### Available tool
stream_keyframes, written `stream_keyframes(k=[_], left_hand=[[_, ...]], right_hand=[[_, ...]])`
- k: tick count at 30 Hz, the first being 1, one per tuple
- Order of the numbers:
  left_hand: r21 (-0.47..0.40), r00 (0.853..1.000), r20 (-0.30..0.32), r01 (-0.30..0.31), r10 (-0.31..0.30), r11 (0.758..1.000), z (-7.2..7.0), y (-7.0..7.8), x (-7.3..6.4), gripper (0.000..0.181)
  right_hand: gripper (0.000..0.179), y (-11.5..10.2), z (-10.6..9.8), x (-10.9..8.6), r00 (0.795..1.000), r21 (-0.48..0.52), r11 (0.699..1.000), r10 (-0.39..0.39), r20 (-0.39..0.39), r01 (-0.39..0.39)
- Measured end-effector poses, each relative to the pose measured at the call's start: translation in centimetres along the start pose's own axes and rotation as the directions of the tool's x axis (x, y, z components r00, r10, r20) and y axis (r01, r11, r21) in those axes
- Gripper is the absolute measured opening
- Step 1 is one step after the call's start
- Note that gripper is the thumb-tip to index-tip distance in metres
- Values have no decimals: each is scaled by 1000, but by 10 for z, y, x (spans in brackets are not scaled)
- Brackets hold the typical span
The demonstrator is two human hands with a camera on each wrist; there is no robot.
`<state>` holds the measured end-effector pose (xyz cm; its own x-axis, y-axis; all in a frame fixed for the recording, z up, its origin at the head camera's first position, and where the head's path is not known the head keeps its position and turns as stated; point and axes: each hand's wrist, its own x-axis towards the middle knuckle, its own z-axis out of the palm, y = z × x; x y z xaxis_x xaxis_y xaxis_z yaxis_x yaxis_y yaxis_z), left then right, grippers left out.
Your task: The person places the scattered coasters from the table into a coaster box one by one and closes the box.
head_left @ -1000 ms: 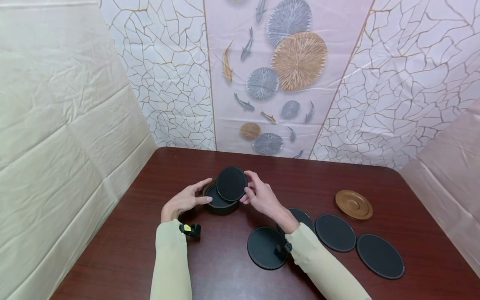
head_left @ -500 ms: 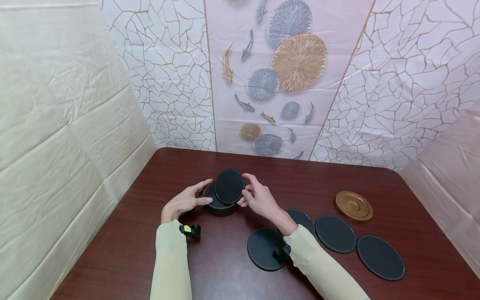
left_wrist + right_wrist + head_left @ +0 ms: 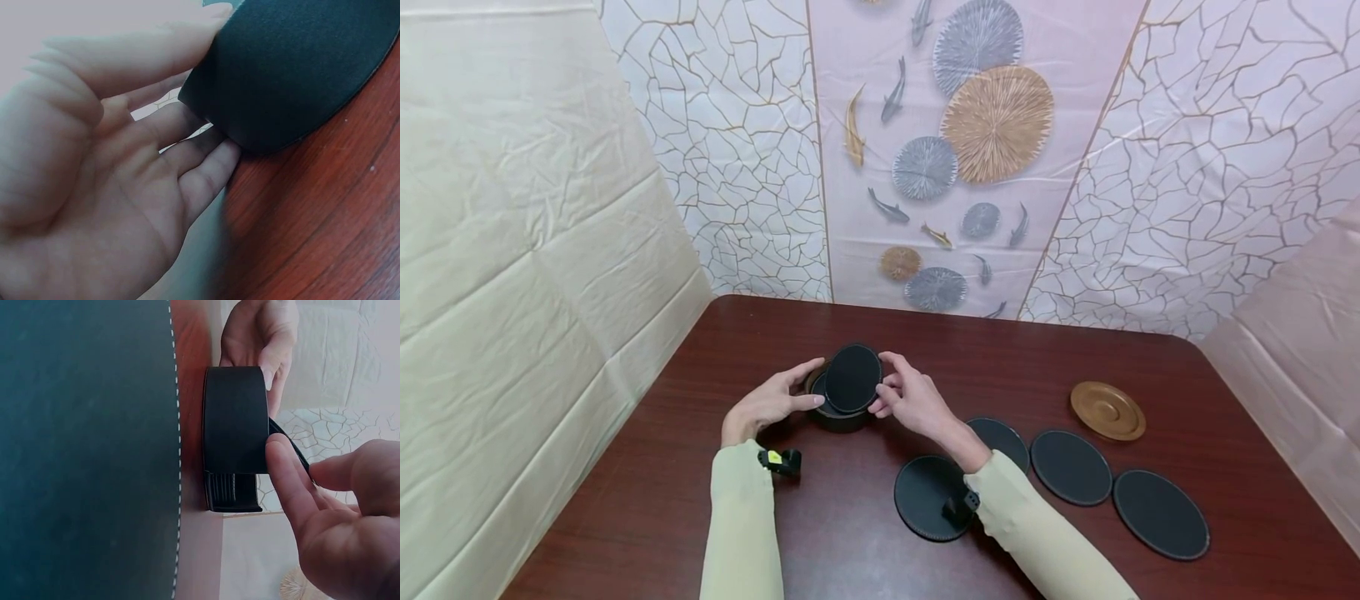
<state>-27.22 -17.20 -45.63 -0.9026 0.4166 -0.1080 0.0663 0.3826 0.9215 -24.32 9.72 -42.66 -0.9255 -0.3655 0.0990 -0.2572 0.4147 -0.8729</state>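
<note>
In the head view my left hand (image 3: 767,407) holds the side of a round black coaster holder (image 3: 842,423), thumb at the near rim and fingers at the far side. My right hand (image 3: 919,407) pinches a round black coaster (image 3: 853,379) by its right edge. That coaster is tilted above the holder and hides most of its opening. The right wrist view shows the held coaster (image 3: 294,447) edge-on, leaning at the holder's top rim, with thumb and fingers on it. Through a gap in the holder's wall (image 3: 234,419), several stacked coasters (image 3: 224,487) show.
Several black coasters lie flat on the dark red table (image 3: 842,533): a near coaster (image 3: 928,500), partly behind the right wrist camera, a middle coaster (image 3: 1071,467) and a right coaster (image 3: 1161,514) among them. A round brown wooden disc (image 3: 1108,411) lies behind them.
My right hand has moved left and slightly down with the coaster, which now covers more of the holder. The left hand and the holder have stayed in place.
</note>
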Motion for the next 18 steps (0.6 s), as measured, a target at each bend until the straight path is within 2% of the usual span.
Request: stream_keyframes(k=[9,18], left_hand=[[1,1000,-4,16,-16,1000,0,-1,1,73],[-2,1000,-1,22,-22,1000,0,-1,1,73]], right_hand=[[42,-1,2,0,997,-36,999,31,75,-28],[31,-3,-6,-2,998,-44,999,9,65,-6]])
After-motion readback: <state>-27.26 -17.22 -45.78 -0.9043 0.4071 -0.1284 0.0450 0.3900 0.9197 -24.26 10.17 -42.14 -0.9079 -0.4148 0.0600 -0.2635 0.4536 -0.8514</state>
